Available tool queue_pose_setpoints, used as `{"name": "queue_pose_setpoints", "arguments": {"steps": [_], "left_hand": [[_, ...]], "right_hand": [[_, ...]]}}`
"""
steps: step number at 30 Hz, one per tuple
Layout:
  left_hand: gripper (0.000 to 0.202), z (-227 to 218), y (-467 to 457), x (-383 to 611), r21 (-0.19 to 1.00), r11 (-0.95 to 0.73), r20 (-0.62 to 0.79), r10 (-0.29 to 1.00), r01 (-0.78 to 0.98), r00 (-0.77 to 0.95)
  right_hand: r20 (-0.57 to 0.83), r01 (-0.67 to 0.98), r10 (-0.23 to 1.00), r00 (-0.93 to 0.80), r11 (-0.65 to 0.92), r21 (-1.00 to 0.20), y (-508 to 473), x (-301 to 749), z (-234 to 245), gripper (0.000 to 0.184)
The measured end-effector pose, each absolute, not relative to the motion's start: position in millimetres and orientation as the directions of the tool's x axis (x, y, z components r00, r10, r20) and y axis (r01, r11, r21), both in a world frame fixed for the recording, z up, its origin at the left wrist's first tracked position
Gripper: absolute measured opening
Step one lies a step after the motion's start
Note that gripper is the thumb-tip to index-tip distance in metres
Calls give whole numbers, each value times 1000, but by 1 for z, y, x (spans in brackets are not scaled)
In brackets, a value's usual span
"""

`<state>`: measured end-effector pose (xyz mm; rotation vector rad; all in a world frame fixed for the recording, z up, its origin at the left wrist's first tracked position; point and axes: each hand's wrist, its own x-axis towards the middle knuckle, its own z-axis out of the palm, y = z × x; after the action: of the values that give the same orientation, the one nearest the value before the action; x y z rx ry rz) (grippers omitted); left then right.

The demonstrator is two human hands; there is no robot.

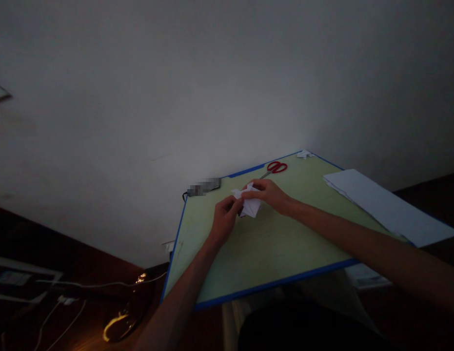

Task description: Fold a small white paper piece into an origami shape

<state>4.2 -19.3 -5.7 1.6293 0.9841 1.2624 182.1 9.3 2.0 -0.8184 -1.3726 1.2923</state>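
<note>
A small folded piece of white paper (250,205) is held just above a pale green board with a blue edge (270,243). My left hand (224,220) pinches its left side with the fingers closed. My right hand (268,192) grips its upper right part, fingers curled over the fold. The paper's lower half shows between the two hands; the rest is hidden by my fingers.
Red-handled scissors (275,167) lie at the board's far edge, with a small paper scrap (304,154) at the far corner. A stack of white sheets (387,204) overhangs the right side. Cables (84,285) run along the dark floor at left. A white wall stands behind.
</note>
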Motion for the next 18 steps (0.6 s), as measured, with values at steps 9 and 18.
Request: {"name": "queue_pose_setpoints", "arguments": {"steps": [9, 18], "left_hand": [[33, -4, -16, 0, 911, -392, 378, 918, 125, 122], [27, 6, -21, -3, 895, -429, 408, 898, 121, 166]], "right_hand": [[221, -72, 945, -240, 210, -975, 12, 184, 0, 35], [269, -5, 922, -280, 279, -960, 11, 185, -2, 35]]}}
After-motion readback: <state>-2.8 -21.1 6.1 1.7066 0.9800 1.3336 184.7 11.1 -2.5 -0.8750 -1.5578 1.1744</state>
